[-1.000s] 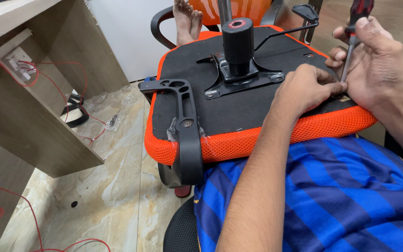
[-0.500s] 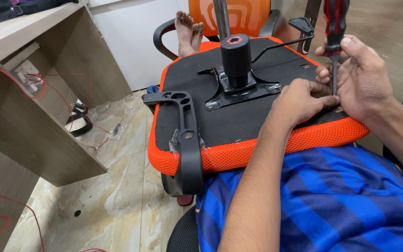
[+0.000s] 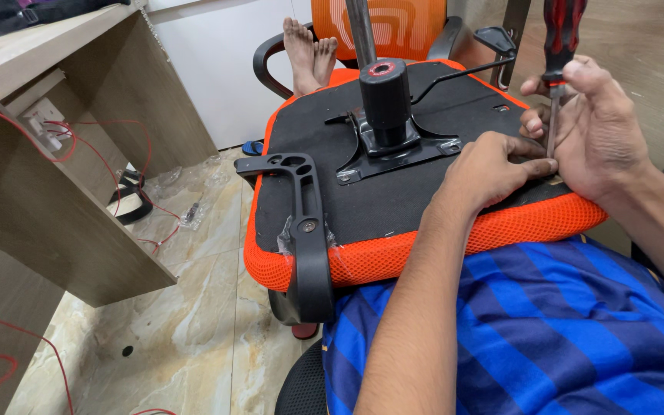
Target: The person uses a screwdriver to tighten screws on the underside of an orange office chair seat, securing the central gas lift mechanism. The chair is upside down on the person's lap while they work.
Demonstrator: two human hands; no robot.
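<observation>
Right hand (image 3: 601, 131) fingers grasping upright screwdriver (image 3: 559, 58), tip down at the seat's (image 3: 393, 207) right edge near the orange rim. Left hand (image 3: 493, 165) fingers pinched beside the tip, touching the seat underside. Armrest (image 3: 305, 230) on left edge; open black panel btwn, mechanism plate (image 3: 390, 142) at centre.

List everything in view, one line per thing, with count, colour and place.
seat: 1, orange mesh rim, black underside up, on the person's lap
armrest: 1, black, fixed at the seat's left edge
gas cylinder: 1, black, upright on the metal plate at the seat's middle
lever: 1, black, running from the plate to the far right
screwdriver: 1, red and black handle, upright at the seat's right edge
desk: 1, wood, left
wires: several, red, under the desk
feet: 2, bare, another person's, beyond the seat
floor: marble tiles
shirt: 1, blue striped
left hand: on the seat by the screwdriver tip
right hand: gripping the screwdriver
</observation>
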